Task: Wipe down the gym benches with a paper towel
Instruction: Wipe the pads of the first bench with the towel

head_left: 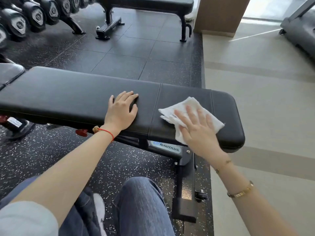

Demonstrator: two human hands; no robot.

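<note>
Looking across from the left, I see a row of black dumbbells with grey hexagonal end caps (35, 15) on a rack, cut off by the top and left edges. Below them stretches the long black padded vinyl bench (71, 94), its left end running out of frame beside a second grey-black pad (8, 72) of which only a corner shows.

My left hand (121, 110) lies palm down on the bench pad, fingers (131, 97) loosely together and slightly curled, thumb out to the left, gripping nothing. A red string bracelet with a bead (105, 131) circles that wrist.

Just right of a stitched seam in the pad lies the white crumpled paper towel (184, 106), spread over the bench's right end and hanging a little over the near edge. My right hand (197, 128) presses flat on it with fingers spread wide and straight; it pins the towel rather than clutching it, and is slightly blurred. The hand hides the towel's middle. A gold bangle (241, 189) sits on that forearm.

Under the bench a silver label reading NAUTILUS (167, 147) shows on the black steel frame (185, 184). A second black flat bench (150, 2) stands at the back, its top cut off. At far right, a dark machine base (300, 29) is only partly visible and hard to identify
</note>
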